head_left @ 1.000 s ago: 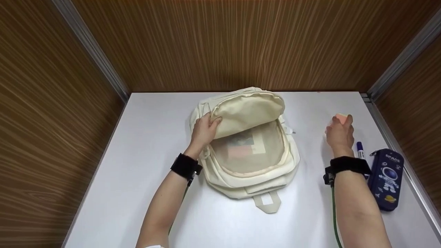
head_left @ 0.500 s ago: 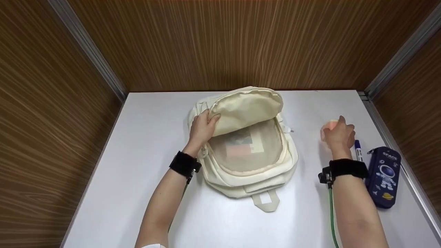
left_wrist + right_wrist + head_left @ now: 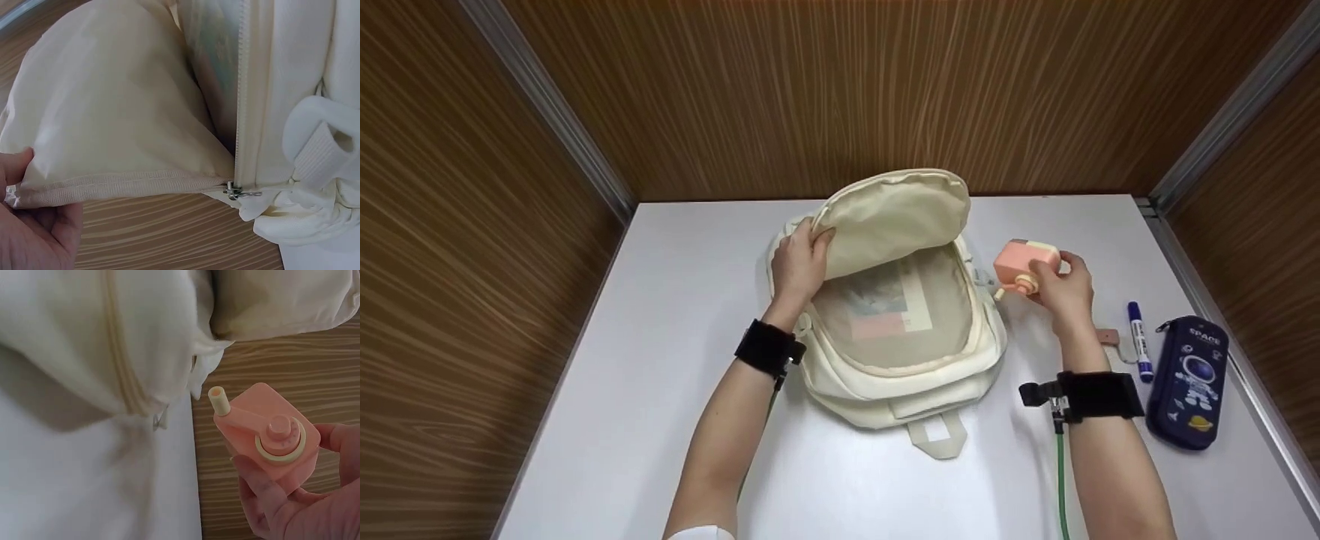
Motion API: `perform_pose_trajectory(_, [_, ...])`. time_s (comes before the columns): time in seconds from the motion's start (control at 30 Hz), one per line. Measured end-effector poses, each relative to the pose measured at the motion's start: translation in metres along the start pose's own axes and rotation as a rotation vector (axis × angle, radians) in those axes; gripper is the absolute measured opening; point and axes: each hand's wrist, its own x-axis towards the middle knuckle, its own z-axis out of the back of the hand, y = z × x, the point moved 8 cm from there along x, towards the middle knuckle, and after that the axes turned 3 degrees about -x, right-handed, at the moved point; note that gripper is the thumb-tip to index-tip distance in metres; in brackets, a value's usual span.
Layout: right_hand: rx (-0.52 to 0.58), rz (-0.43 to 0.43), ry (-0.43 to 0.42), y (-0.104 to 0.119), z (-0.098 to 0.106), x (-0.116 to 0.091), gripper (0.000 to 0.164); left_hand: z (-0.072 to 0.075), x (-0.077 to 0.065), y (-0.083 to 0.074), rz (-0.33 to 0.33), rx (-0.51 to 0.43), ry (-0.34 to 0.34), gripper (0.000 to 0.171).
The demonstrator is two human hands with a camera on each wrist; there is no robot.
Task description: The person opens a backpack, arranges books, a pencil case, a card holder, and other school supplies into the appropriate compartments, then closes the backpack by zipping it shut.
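A cream backpack lies on the white table, its zipped front flap lifted. My left hand pinches the flap's edge between thumb and fingers; the left wrist view shows the zipper pull farther along that edge. Under the flap is a mesh panel with a flat printed item showing through. My right hand holds a pink crank pencil sharpener in the air just right of the backpack. In the right wrist view its crank with a cream knob faces the camera.
To the right lie a blue-capped marker and a navy space-print pencil case. A small brownish piece with a thin loop lies beside my right wrist. Wood-grain walls enclose the table.
My right hand has lifted the pencil sharpener from the table's right side and brought it left toward the backpack. My left hand has raised the flap slightly higher.
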Motion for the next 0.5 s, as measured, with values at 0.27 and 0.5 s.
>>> perform_pose_trajectory(0.27, [-0.04,0.039,0.124,0.018,-0.043,-0.024,0.067,0.004,0.004,0.0,0.035,-0.032,-0.024,0.026])
perform_pose_trajectory(0.5, [-0.066,0.032,0.256,0.016,-0.096,-0.032,0.062,0.002,0.006,0.001,0.044,-0.051,-0.019,0.025])
